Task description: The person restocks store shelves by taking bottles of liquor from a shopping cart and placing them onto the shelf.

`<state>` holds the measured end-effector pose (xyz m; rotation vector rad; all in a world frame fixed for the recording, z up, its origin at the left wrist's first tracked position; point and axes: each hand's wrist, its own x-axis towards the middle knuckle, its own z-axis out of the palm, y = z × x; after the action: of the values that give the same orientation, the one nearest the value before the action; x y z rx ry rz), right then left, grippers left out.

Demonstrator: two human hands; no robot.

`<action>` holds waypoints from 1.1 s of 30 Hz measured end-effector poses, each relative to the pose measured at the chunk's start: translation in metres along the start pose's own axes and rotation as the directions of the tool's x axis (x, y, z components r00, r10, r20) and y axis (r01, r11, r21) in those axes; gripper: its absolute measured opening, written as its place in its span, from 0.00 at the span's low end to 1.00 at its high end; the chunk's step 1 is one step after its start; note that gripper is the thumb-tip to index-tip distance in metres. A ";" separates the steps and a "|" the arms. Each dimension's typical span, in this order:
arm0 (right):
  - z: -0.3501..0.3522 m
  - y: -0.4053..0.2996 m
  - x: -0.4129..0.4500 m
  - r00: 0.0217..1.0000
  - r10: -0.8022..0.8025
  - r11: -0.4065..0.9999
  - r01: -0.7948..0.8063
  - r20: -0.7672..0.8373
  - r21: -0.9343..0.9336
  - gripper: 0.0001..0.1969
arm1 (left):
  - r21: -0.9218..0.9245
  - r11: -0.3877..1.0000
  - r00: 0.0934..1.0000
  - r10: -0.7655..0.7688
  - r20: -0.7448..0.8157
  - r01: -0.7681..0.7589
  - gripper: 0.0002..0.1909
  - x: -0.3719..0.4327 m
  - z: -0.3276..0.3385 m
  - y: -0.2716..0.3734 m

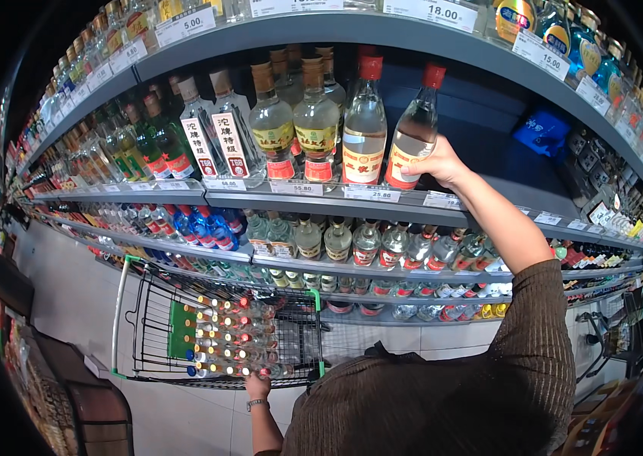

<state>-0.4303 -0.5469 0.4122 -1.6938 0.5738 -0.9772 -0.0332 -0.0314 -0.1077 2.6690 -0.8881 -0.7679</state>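
My right hand [440, 165] is wrapped around a red-capped clear glass liquor bottle [416, 134], tilted slightly, at the shelf's front edge. Just left of it stands a similar, upright red-capped bottle [364, 128]. Farther left are gold-capped bottles [314, 128] with yellow and red labels. Down at the near side of a wire shopping cart [297, 379], my left hand [257, 386] is at the top of a red-capped bottle; its grip is too small to make out. Rows of capped bottles [230, 336] fill part of the cart.
A grey shelf edge [321, 202] with price tags runs across the view, with more bottle rows above and below. A blue package [541, 132] sits deeper on the shelf at right. Another display stand [90, 399] is at lower left, and black metal racks [601, 342] at lower right.
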 end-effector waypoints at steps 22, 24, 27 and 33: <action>0.021 -0.018 -0.010 0.990 0.133 0.988 -0.130 0.036 -0.081 0.38 | 0.171 0.973 0.959 -0.192 0.210 0.157 0.28 0.030 0.019 0.010; 0.014 -0.011 -0.010 0.986 0.164 0.979 -0.161 0.012 -0.127 0.41 | 0.206 0.970 0.946 -0.184 0.266 0.130 0.29 0.032 0.019 0.014; -0.004 -0.020 -0.017 0.985 0.009 0.958 -0.058 -0.172 -0.280 0.46 | 0.146 0.972 0.946 -0.213 0.244 0.182 0.25 0.042 0.037 0.002; 0.042 -0.044 -0.099 0.823 -0.498 0.837 0.373 -0.273 -0.400 0.36 | 0.122 0.961 0.932 -0.273 0.238 0.250 0.23 0.061 0.038 0.015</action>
<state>-0.4537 -0.4330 0.4159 -2.0093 0.6237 -1.6384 -0.0198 -0.0825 -0.1591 2.8500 -0.6374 -1.1782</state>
